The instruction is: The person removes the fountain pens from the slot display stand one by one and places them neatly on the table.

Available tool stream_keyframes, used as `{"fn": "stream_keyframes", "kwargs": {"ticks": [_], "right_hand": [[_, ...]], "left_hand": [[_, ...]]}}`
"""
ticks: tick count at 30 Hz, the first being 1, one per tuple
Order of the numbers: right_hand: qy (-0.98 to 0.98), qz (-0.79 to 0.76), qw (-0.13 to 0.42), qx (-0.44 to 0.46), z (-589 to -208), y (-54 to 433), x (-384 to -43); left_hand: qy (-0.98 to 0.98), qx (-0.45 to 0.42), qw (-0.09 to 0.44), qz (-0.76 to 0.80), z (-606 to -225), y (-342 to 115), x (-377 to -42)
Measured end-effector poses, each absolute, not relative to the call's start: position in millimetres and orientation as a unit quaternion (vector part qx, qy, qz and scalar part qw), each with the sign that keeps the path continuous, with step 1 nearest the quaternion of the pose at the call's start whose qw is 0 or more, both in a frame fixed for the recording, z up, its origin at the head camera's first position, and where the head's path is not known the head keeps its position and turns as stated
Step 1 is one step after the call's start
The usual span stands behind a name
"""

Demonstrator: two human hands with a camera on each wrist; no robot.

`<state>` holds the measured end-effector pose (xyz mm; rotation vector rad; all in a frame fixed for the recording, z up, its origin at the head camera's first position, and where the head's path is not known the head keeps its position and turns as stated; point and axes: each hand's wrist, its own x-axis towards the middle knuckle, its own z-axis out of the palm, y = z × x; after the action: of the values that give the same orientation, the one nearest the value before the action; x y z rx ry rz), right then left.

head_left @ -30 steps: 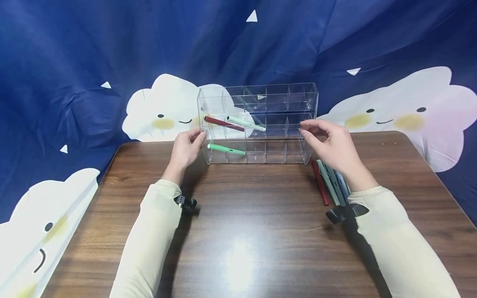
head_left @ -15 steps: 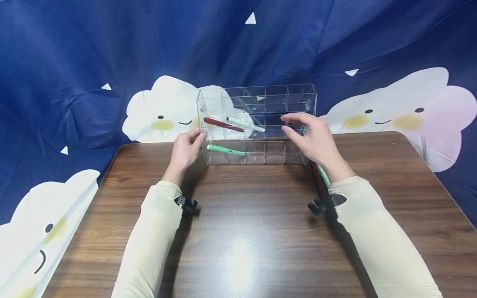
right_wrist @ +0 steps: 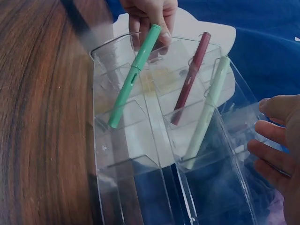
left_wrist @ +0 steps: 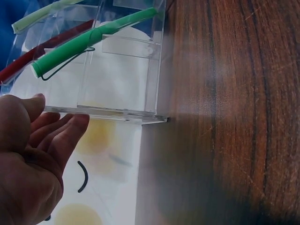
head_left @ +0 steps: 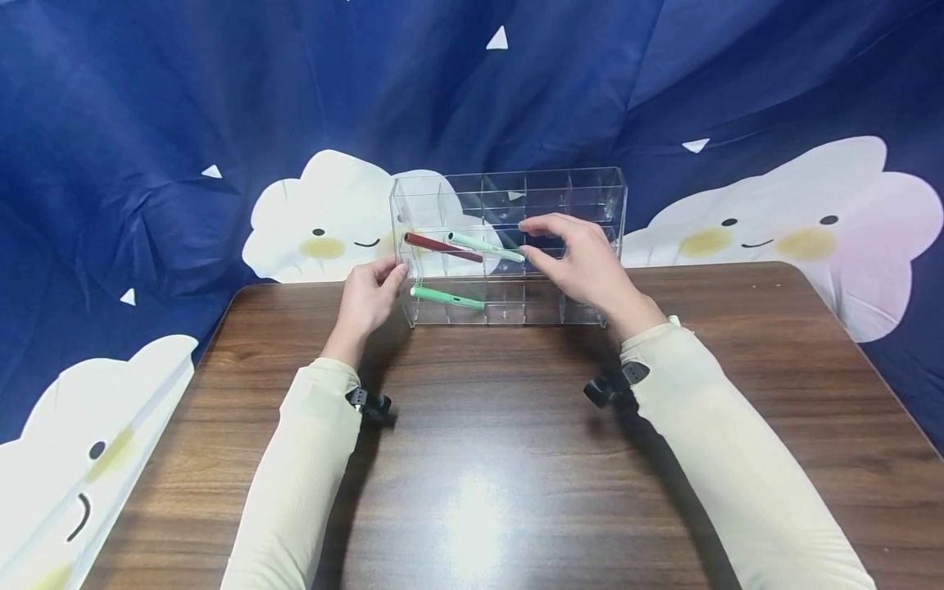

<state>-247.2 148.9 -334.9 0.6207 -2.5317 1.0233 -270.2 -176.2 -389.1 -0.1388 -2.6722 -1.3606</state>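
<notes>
A clear acrylic rack (head_left: 544, 315) with several compartments stands on the table. My left hand (head_left: 367, 299) grips its left side, the thumb (left_wrist: 35, 105) in front and the fingers behind the side panel. In the middle row lie a dark red pen (head_left: 442, 247) and a pale green pen (head_left: 483, 245); a brighter green pen (head_left: 447, 297) lies in the bottom row. All three tilt across compartments. My right hand (head_left: 586, 260) is in front of the rack's middle row, thumb and forefinger apart beside the pale green pen's end, nothing between them.
The brown wooden table (head_left: 472, 426) spreads in front of the rack. Behind hangs a blue curtain (head_left: 413, 82) printed with white clouds. A black wrist camera (head_left: 605, 390) sits below the right hand. The right forearm hides the pens lying on the table at right.
My right hand has moved left along the rack, from its right end to the pale green pen's end. Its forearm now covers the pens on the table. My left hand has stayed put.
</notes>
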Motion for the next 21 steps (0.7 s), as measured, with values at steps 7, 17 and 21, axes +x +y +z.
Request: {"fn": "stream_keyframes", "kwargs": {"ticks": [7, 17, 21], "right_hand": [[-0.897, 0.349, 0.14, 0.232, -335.6, 130.3, -252.2], [-0.902, 0.332, 0.127, 0.245, -340.7, 113.8, -267.8], [-0.905, 0.337, 0.111, 0.236, -340.9, 109.4, -272.0]], "left_hand": [[-0.888, -0.049, 0.069, -0.451, -388.2, -175.5, -269.2], [-0.889, -0.053, 0.071, -0.449, -389.2, -176.1, -269.4], [-0.89, -0.051, 0.069, -0.448, -389.5, -176.3, -270.2]]}}
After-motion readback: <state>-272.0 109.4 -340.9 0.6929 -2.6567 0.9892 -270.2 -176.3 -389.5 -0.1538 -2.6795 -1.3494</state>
